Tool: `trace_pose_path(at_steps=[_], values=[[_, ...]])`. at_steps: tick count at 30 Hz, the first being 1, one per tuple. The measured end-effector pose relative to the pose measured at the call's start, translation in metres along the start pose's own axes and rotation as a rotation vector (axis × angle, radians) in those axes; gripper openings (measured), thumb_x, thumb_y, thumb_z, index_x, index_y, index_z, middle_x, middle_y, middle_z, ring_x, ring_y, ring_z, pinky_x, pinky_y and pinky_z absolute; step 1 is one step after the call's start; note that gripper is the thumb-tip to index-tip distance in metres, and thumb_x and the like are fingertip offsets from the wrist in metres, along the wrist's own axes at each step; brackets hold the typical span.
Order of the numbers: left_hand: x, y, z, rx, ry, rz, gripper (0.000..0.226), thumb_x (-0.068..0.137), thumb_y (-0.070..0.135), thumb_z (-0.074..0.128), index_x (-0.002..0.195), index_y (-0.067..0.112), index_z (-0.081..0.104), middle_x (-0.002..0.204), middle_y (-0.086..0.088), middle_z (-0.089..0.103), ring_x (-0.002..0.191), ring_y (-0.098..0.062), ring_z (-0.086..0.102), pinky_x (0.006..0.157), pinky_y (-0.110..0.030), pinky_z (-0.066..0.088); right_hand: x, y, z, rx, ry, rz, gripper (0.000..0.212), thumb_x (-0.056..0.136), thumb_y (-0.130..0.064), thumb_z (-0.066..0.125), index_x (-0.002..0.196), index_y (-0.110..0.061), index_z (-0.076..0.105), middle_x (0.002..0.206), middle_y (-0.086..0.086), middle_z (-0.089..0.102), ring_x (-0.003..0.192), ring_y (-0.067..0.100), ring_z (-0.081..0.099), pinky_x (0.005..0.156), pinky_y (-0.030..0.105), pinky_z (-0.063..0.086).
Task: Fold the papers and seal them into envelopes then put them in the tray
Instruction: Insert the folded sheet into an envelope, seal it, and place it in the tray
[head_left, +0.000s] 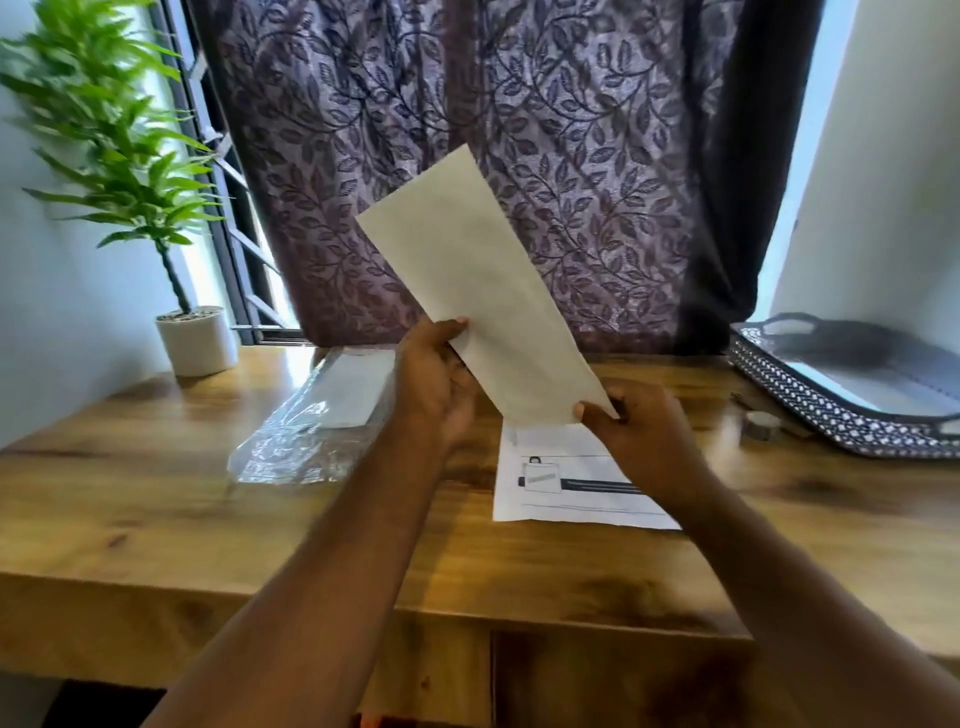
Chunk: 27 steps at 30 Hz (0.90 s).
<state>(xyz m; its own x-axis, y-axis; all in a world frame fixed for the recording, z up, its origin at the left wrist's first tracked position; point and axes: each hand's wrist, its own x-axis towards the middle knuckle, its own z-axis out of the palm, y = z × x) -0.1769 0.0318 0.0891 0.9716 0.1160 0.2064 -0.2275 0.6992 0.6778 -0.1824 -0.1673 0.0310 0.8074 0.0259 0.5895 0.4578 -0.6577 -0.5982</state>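
You're holding the envelope (483, 291) up in the air, just above and behind the printed sheet (571, 488), which is lying flat and unfolded on the surface (156, 509). Your left grip (436, 379) is pinching the envelope's lower long edge, up and left of the sheet. Your right grip (639, 431) is pinching the bottom corner, hovering right over the sheet's far edge. The long axis is running on a diagonal, climbing from that low corner over the sheet up and away to the left, with the free end standing high. The envelope is looking plain, white, flat and uncreased. Where the flap is, and whether anything is inside, I can't tell from this side. The tray (831, 415) is sitting well to the right of the sheet, so your right grip is the nearer one for that trip. With the sheet not yet folded, though, I'd say filling is coming first. The plastic pack (317, 415) is lying left of the sheet.
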Motion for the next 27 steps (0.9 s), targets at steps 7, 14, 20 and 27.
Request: trace_pose_path(at_steps=[7, 14, 20, 27], values=[[0.003, -0.026, -0.005, 0.268, -0.001, -0.317, 0.058, 0.097, 0.061, 0.046, 0.106, 0.006, 0.063, 0.096, -0.011, 0.070, 0.076, -0.021, 0.065, 0.071, -0.033, 0.057, -0.004, 0.041, -0.024, -0.285, 0.200, -0.116, 0.016, 0.090, -0.010, 0.070, 0.102, -0.014, 0.079, 0.087, 0.006, 0.078, 0.071, 0.025, 0.068, 0.058, 0.021, 0.039], [0.005, -0.021, -0.050, 0.173, -0.074, -0.510, 0.076, 0.086, 0.061, 0.055, 0.135, 0.003, 0.053, 0.127, -0.024, 0.066, 0.118, -0.046, 0.062, 0.088, -0.060, 0.055, -0.008, 0.080, -0.037, -0.525, 0.184, -0.322, 0.034, 0.076, 0.008, 0.075, 0.107, -0.006, 0.078, 0.144, 0.018, 0.055, 0.119, 0.041, 0.064, 0.088, 0.053, 0.058], [0.000, -0.025, -0.061, 0.497, -0.045, -0.370, 0.044, 0.087, -0.009, 0.056, 0.128, 0.005, 0.059, 0.107, -0.016, 0.075, 0.099, -0.034, 0.072, 0.077, -0.054, 0.059, -0.001, 0.099, -0.049, -0.320, 0.267, -0.155, 0.045, 0.076, 0.004, 0.081, 0.120, -0.004, 0.072, 0.157, 0.009, 0.039, 0.125, 0.029, 0.060, 0.093, 0.030, 0.051], [0.010, -0.022, -0.071, 0.623, -0.091, -0.270, 0.041, 0.091, -0.010, 0.055, 0.120, 0.017, 0.064, 0.110, -0.013, 0.075, 0.098, -0.031, 0.072, 0.075, -0.049, 0.063, 0.006, 0.100, -0.058, 0.960, 0.152, 0.471, 0.026, 0.095, 0.005, 0.042, 0.106, 0.024, 0.056, 0.109, 0.019, 0.074, 0.109, 0.036, 0.069, 0.075, 0.038, 0.062]])
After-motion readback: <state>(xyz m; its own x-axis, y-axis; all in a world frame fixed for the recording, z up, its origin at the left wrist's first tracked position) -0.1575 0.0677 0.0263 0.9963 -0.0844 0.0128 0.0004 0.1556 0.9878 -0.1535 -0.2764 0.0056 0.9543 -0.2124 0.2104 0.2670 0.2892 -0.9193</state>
